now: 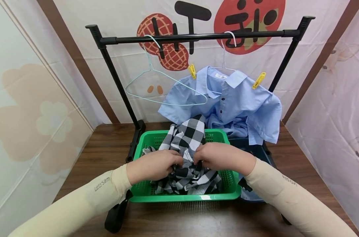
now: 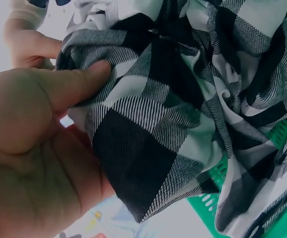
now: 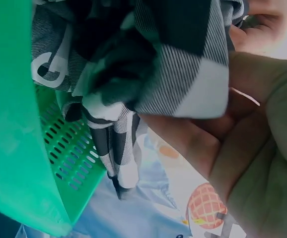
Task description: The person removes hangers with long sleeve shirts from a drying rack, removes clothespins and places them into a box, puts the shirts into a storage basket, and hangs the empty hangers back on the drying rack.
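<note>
A black-and-white checked garment (image 1: 194,130) lies bunched in the green basket (image 1: 185,198), its upper part raised above the back rim. The left hand (image 1: 157,164) pinches its cloth on the left; in the left wrist view the thumb of that hand (image 2: 44,134) presses on a fold of the checked cloth (image 2: 133,134). On the right, the right hand (image 1: 223,158) grips another part of the garment. The right wrist view shows the checked cloth (image 3: 183,79) held between thumb and fingers of the right hand (image 3: 233,134).
A black rack (image 1: 197,38) stands around the basket on the wooden table (image 1: 108,141). From its bar hang a bare light-blue hanger (image 1: 167,104) and a blue shirt (image 1: 235,98) with yellow clips (image 1: 258,80). A dark blue basket (image 1: 256,148) sits at right, partly behind the right arm.
</note>
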Motion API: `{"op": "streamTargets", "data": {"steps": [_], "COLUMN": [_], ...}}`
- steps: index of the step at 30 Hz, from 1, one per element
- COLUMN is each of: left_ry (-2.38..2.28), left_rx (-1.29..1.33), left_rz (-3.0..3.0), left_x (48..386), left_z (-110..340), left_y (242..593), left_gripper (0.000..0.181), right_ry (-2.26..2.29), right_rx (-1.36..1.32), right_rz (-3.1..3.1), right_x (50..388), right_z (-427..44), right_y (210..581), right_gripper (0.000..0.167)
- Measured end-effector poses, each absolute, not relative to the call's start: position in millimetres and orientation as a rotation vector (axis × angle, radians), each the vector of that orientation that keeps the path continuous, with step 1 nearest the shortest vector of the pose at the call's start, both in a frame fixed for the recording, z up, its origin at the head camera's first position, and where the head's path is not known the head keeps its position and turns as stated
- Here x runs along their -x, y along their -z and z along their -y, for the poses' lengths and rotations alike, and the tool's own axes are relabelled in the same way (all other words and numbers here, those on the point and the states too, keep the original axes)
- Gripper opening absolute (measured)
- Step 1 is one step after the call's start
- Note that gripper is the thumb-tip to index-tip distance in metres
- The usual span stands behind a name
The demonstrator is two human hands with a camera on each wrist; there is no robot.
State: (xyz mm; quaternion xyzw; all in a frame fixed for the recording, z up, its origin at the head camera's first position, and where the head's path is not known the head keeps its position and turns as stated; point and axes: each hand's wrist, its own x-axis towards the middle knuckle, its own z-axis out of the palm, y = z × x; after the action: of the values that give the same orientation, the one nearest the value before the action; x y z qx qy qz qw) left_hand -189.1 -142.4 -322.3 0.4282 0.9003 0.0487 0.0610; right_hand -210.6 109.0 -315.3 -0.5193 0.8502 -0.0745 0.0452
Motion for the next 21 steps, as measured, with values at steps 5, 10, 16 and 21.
{"op": "streamTargets", "data": {"steps": [5,10,16,21], "left_ry": [-0.129,-0.109,-0.142,-0.318], "left_rx": [-1.267,-1.238,-1.082,-1.133], "left_rz": [-2.607,-2.489,-2.372,-2.364], "left_x": [193.8,201.2,212.2,229.6], "left_z": [135.8,132.1,132.3,134.7], "left_y": [327.1,334.6,334.0,315.1], "left_gripper": [0.031,0.030,0.022,0.040], "right_ry": [0.200,0.118,0.167,0.359], "right_rx": [1.537,1.392,1.324,1.407], "right_rz": [-2.479,-2.376,-2.301,-2.463], "right_x": [213.9,219.4,229.6,246.6], "right_z": [-104.8,-100.8,-99.1,-106.1], "right_y": [322.4,329.2,325.4,311.1], "right_gripper": [0.028,0.029,0.018,0.014]}}
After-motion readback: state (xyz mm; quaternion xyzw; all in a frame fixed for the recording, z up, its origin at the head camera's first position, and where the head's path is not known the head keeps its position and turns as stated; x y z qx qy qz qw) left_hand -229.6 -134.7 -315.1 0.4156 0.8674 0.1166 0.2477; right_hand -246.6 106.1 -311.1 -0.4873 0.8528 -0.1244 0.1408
